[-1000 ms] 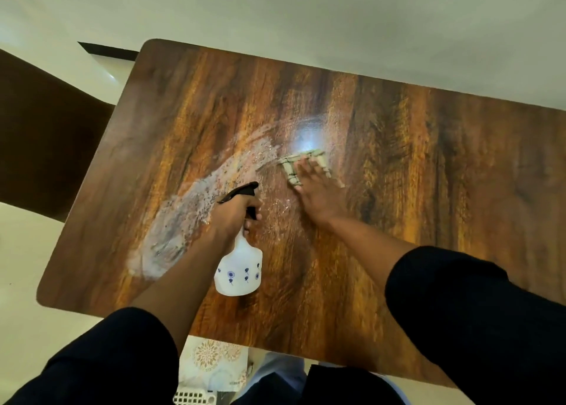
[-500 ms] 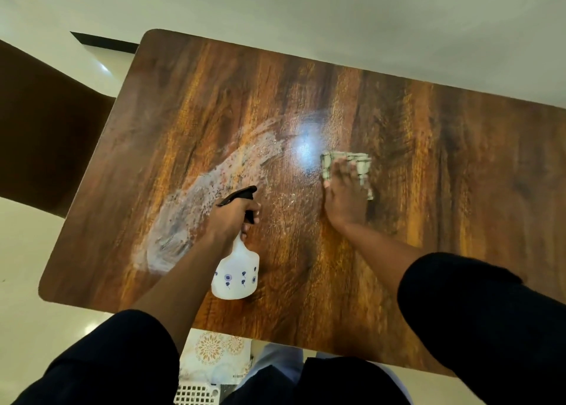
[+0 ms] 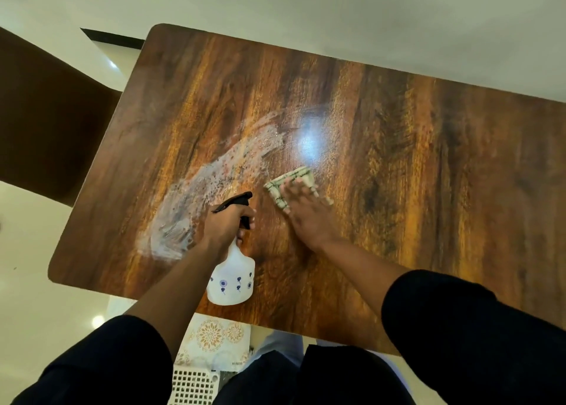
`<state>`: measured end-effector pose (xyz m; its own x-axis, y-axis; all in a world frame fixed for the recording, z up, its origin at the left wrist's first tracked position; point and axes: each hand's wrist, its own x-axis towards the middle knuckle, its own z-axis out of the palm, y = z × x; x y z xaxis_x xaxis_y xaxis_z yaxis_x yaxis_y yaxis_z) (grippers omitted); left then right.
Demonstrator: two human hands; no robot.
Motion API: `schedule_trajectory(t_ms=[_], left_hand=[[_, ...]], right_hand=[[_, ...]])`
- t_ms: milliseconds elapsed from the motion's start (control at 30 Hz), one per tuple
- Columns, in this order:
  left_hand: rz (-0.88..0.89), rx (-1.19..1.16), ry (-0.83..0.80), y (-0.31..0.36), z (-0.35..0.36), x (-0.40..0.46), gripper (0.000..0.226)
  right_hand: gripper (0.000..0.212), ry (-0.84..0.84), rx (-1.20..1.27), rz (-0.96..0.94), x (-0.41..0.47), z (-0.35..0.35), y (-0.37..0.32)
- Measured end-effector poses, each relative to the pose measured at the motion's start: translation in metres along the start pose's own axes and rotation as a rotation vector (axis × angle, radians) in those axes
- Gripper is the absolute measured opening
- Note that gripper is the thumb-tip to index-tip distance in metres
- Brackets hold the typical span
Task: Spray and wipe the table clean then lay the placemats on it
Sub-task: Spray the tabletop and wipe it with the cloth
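A dark wooden table [image 3: 413, 165] fills the view. A whitish smear of spray [image 3: 214, 187] runs across its left half. My left hand [image 3: 226, 224] grips the neck of a white spray bottle [image 3: 232, 282] with a black trigger head, standing near the front edge. My right hand [image 3: 306, 214] presses flat, fingers straight, on a pale checked cloth [image 3: 288, 184] at the table's middle, just right of the smear's near end. A placemat [image 3: 214, 340] with orange flower patterns lies below the table's front edge.
A dark brown chair [image 3: 46, 123] stands at the left of the table. A white gridded basket [image 3: 193, 386] sits by the placemat near my legs. Pale floor surrounds the table.
My right hand has slid the cloth back left and nearer, after it had gone right half a second ago. The left hand and bottle have stayed in place.
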<state>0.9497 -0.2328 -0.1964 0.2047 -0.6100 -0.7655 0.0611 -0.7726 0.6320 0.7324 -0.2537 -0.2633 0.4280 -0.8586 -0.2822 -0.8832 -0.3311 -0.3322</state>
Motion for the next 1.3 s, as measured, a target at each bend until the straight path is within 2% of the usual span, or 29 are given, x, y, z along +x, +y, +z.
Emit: schedule_trajectory(t_ms=[200, 400, 500, 600, 767, 967, 1033, 1300], left_hand=[[0.009, -0.029, -0.001, -0.013, 0.007, -0.011, 0.006], [-0.011, -0.06, -0.004, -0.033, 0.003, -0.022, 0.015], [-0.031, -0.076, 0.04, -0.041, -0.004, -0.026, 0.016], [-0.035, -0.082, 0.084, -0.048, -0.018, -0.031, 0.018], [-0.057, -0.094, 0.153, -0.058, -0.04, -0.041, 0.014], [-0.087, -0.109, 0.163, -0.059, -0.05, -0.041, 0.012], [-0.071, -0.099, 0.127, -0.058, -0.05, -0.041, 0.01], [-0.053, -0.097, 0.132, -0.065, -0.059, -0.041, 0.008]], right_hand=[[0.061, 0.102, 0.121, 0.408, 0.0, -0.033, 0.065], [0.058, 0.114, 0.168, 0.484, 0.004, -0.036, 0.063], [0.06, 0.082, 0.093, 0.403, -0.011, -0.019, 0.034], [0.06, 0.006, 0.077, 0.241, -0.031, 0.003, -0.02], [0.059, -0.125, 0.038, -0.29, -0.051, 0.04, -0.093], [0.06, -0.153, -0.052, -0.457, -0.036, 0.045, -0.076], [0.059, -0.111, -0.023, -0.384, -0.029, 0.031, -0.06], [0.06, 0.084, 0.053, 0.245, 0.008, -0.016, 0.025]])
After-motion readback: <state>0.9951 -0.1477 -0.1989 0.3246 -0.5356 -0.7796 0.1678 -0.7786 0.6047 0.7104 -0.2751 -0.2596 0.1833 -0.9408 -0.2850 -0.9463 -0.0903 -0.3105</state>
